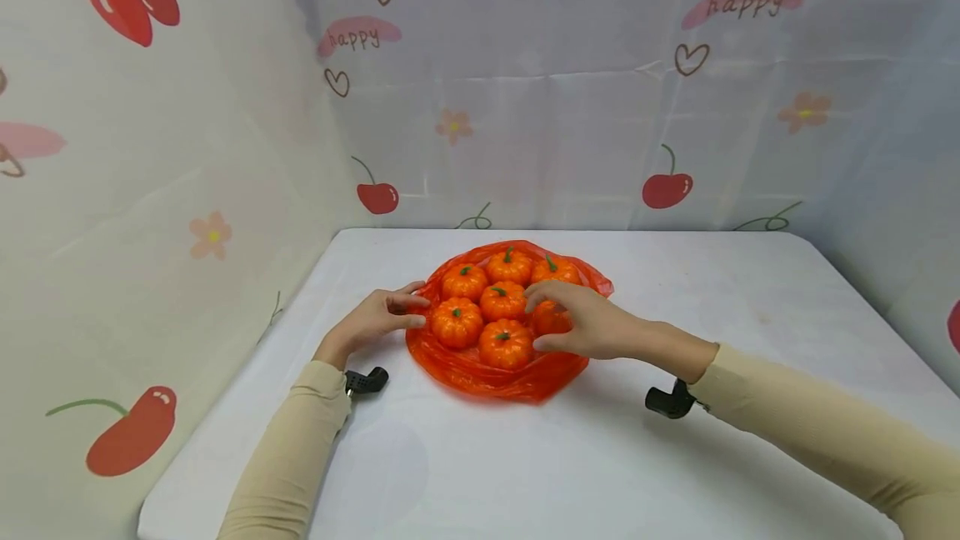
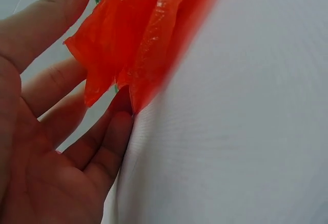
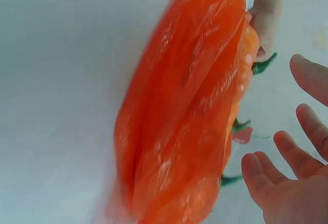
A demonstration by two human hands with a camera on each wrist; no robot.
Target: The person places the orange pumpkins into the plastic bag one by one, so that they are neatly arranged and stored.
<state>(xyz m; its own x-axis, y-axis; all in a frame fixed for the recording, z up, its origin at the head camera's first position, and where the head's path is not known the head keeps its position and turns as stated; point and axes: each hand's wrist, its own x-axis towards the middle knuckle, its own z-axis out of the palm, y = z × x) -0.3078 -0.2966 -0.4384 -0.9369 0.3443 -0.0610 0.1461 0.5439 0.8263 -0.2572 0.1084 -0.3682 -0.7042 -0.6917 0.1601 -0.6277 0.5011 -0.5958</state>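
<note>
Several small orange pumpkins (image 1: 457, 323) with green stems sit close together in an open red plastic bag (image 1: 480, 377) on the table. At the bag's left edge is my left hand (image 1: 375, 317), its fingers loosely bent beside the plastic. In the left wrist view, the bag's crumpled edge (image 2: 115, 44) hangs between the thumb and the fingers, which do not close on it. My right hand (image 1: 588, 319) hovers over the right-hand pumpkins, partly hiding one. From the right wrist, its fingers (image 3: 294, 152) look spread and relaxed, apart from the bag and holding nothing.
A white cloth covers the table (image 1: 480, 473), and pale curtains (image 1: 540, 107) printed with cherries and hearts stand behind it and at both sides. Black wrist devices, left (image 1: 367, 380) and right (image 1: 670, 400), stick out below the sleeves.
</note>
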